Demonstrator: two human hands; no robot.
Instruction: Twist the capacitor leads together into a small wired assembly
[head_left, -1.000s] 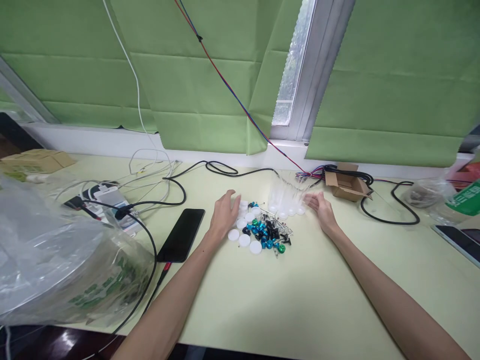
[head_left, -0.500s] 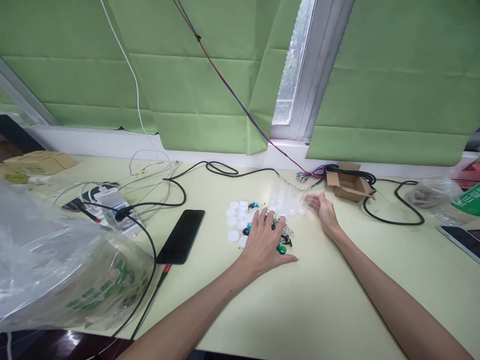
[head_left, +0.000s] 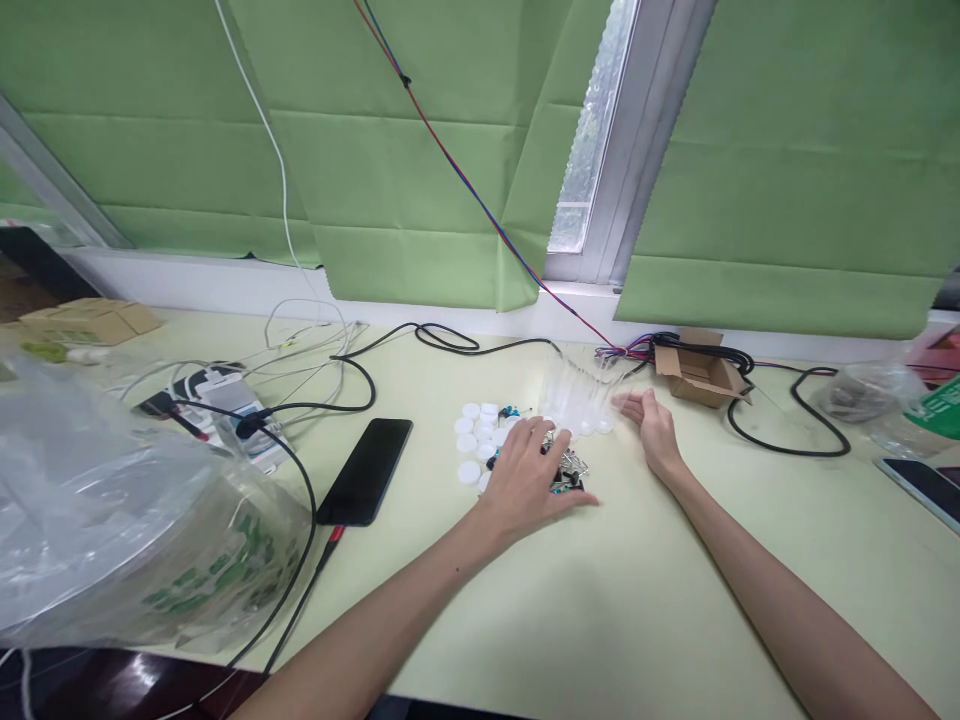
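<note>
My left hand is open, palm down with its fingers and thumb spread over a pile of small metal and coloured parts. The hand hides much of that pile. Several round white caps lie left of its fingers, and a small blue-and-black piece sits behind them. My right hand stands on its edge with the fingers stretched out. Its fingertips are at the right side of a group of clear plastic tubes with rounded white ends. I cannot tell whether they touch the tubes.
A black phone lies left of the caps, near a large clear plastic bag. Cables cross a power strip. An open cardboard box is behind my right hand. Another phone lies far right.
My left hand has shifted slightly down over the pile, and its thumb now covers the green piece seen before. My right hand has stayed almost still beside the tubes. The view has shifted a little.
</note>
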